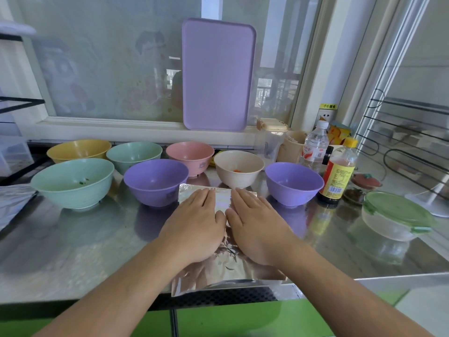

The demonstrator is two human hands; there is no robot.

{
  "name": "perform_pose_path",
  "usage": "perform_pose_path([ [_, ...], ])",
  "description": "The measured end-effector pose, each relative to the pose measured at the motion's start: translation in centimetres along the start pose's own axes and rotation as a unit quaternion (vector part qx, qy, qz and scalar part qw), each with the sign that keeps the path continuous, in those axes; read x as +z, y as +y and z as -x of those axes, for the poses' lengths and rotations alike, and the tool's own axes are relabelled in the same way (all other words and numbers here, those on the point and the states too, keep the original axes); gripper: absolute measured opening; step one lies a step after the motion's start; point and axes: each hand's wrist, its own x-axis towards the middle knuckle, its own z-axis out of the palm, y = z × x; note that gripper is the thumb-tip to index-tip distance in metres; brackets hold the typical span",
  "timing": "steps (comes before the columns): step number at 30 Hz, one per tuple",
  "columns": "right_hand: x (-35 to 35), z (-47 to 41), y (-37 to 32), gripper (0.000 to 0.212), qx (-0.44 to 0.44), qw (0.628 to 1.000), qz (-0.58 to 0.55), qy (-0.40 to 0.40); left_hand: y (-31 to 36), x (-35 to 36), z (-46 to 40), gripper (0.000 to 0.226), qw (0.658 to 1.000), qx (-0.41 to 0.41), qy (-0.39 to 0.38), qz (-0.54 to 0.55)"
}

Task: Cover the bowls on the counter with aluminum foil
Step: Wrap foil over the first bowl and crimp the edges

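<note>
A sheet of aluminum foil (pixel 223 271) lies flat on the steel counter (pixel 73 259), its near edge hanging over the counter's front. My left hand (pixel 194 224) and my right hand (pixel 255 224) press on it side by side, palms down, fingers straight. Several uncovered bowls stand behind the foil: a large mint bowl (pixel 74 182), a purple bowl (pixel 155 181), a cream bowl (pixel 238 167), another purple bowl (pixel 294 182), and further back a yellow bowl (pixel 79 149), a mint bowl (pixel 134 153) and a pink bowl (pixel 190 155).
A lilac tray (pixel 217 74) leans against the window. Right of the bowls stand a water bottle (pixel 314 147), a sauce bottle (pixel 339 171) and a lidded glass container (pixel 396 215). More foil (pixel 12 203) lies at the left edge.
</note>
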Motion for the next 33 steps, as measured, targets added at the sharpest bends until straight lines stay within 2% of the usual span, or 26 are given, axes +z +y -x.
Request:
perform_pose_path([
  [2, -0.8, 0.1, -0.2, 0.085, 0.056, 0.997, -0.056, -0.019, 0.4, -0.3, 0.7, 0.084, 0.999, -0.033, -0.024, -0.003],
  [5, -1.4, -0.2, -0.5, 0.100, 0.065, 0.994, -0.086, -0.030, 1.6, -0.7, 2.6, 0.080, 0.996, -0.047, -0.076, -0.005],
  [8, -1.2, -0.2, 0.1, 0.091, 0.066, 0.992, -0.093, -0.048, 1.5, -1.3, 3.8, 0.096, 0.995, -0.037, -0.090, -0.010],
  [11, -0.4, 0.0, 0.7, 0.043, 0.032, 0.993, -0.064, -0.096, 0.8, -1.6, 4.0, 0.114, 0.993, -0.031, -0.114, -0.014],
  [12, -0.6, 0.2, 0.9, 0.041, 0.039, 0.992, -0.078, -0.089, 0.8, -1.8, 4.1, 0.119, 0.992, -0.028, -0.124, -0.014],
  [14, -1.1, 0.6, 1.5, 0.063, 0.047, 0.994, -0.078, -0.053, 0.8, -2.0, 4.1, 0.127, 0.990, -0.026, -0.135, -0.007],
  [16, -1.6, 0.8, 1.6, 0.089, 0.036, 0.997, -0.044, -0.061, 0.8, -2.1, 4.0, 0.130, 0.990, -0.025, -0.138, -0.007],
  [18, -1.8, 0.3, 0.9, 0.102, 0.040, 0.996, -0.032, -0.078, 0.9, -2.1, 3.8, 0.132, 0.990, -0.027, -0.138, -0.009],
  [24, 0.3, -1.8, -2.9, 0.093, -0.001, 0.998, -0.019, -0.051, 0.6, -1.3, 3.6, 0.126, 0.998, 0.022, -0.064, 0.004],
  [30, -0.7, -0.3, -2.0, 0.094, 0.061, 0.995, -0.058, -0.050, 0.5, -2.3, 3.9, 0.140, 0.992, -0.008, -0.125, 0.035],
  [33, -0.8, -0.1, -1.4, 0.099, 0.058, 0.995, -0.044, -0.075, -0.6, -3.2, 3.4, 0.137, 0.974, -0.039, -0.176, 0.135],
])
